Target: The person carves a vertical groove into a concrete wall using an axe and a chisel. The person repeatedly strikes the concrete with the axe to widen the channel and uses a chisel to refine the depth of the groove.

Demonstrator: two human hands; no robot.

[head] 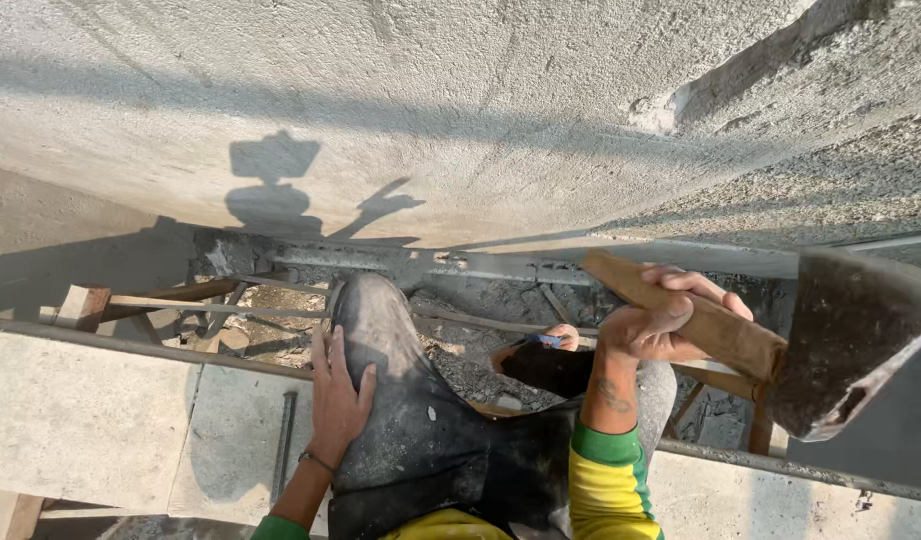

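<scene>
My right hand [661, 318] grips the wooden handle [721, 330] of a plastering trowel whose mortar-caked metal blade [851, 340] hangs at the right, close to the camera. My left hand [338, 390] rests flat and open on my raised left knee [381, 330], which is covered by dusty dark trousers. My foot in a sandal [553, 340] shows between the knee and the right hand. A rough grey plastered wall [431, 110] fills the top of the view, with my shadow on it.
I sit on a scaffold platform of pale boards [81, 420] edged by a metal rail [141, 345]. Below the wall lie rubble, wooden battens [181, 300] and a metal bar [286, 440]. An unsmoothed coarse patch of wall [841, 150] is at upper right.
</scene>
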